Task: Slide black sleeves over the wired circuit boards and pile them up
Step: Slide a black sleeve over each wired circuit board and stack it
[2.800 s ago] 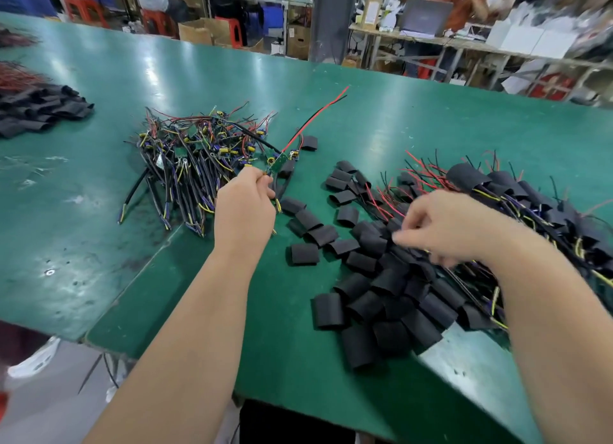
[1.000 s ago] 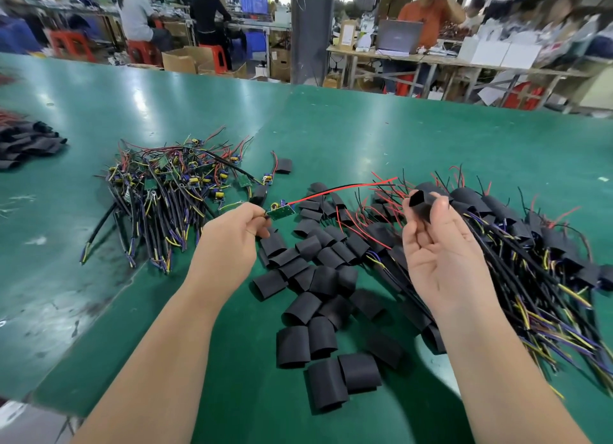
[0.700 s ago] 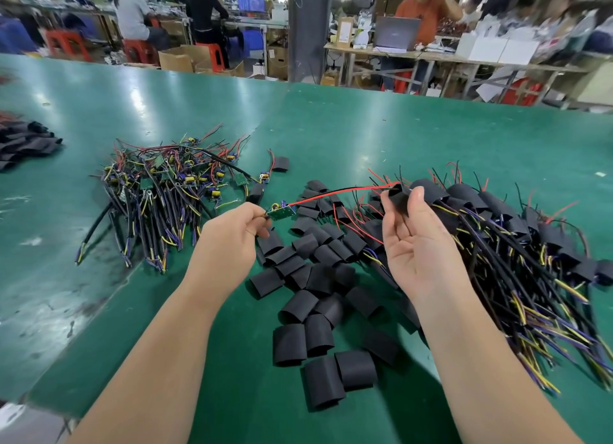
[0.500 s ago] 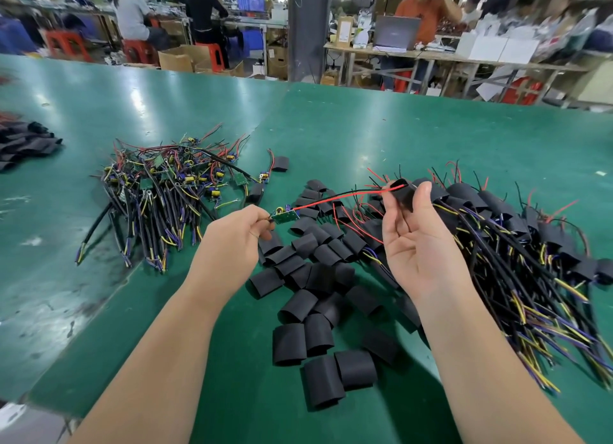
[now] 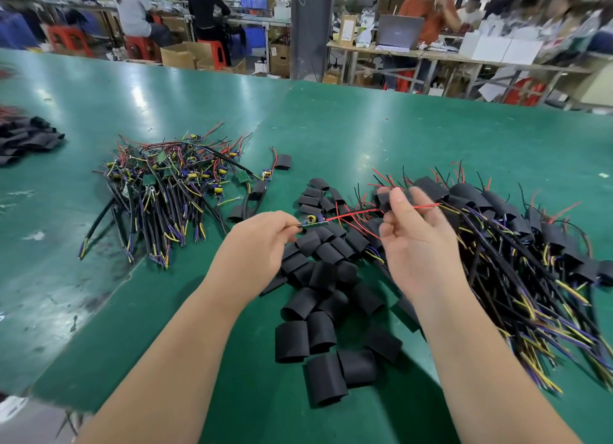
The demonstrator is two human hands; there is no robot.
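Note:
My left hand (image 5: pixel 257 242) pinches a small green circuit board (image 5: pixel 311 222) by its near end, above the table. Its red and black wires (image 5: pixel 351 214) run to the right into a black sleeve (image 5: pixel 384 199) that my right hand (image 5: pixel 414 241) holds between thumb and fingers; the red wire tip sticks out past the sleeve on the right. Loose black sleeves (image 5: pixel 318 297) lie in a heap below both hands. Bare wired boards (image 5: pixel 169 184) are piled to the left. Boards in sleeves (image 5: pixel 517 241) are piled to the right.
The green table (image 5: pixel 365 128) stretches far ahead; its near edge runs under my forearms. Another dark pile (image 5: pixel 23 138) lies at the far left. Beyond the table are workbenches, boxes, red stools and several seated people.
The sleeve in my right hand has gone over the wire ends, and the red tip now pokes out its far side. My left hand has kept its hold on the board.

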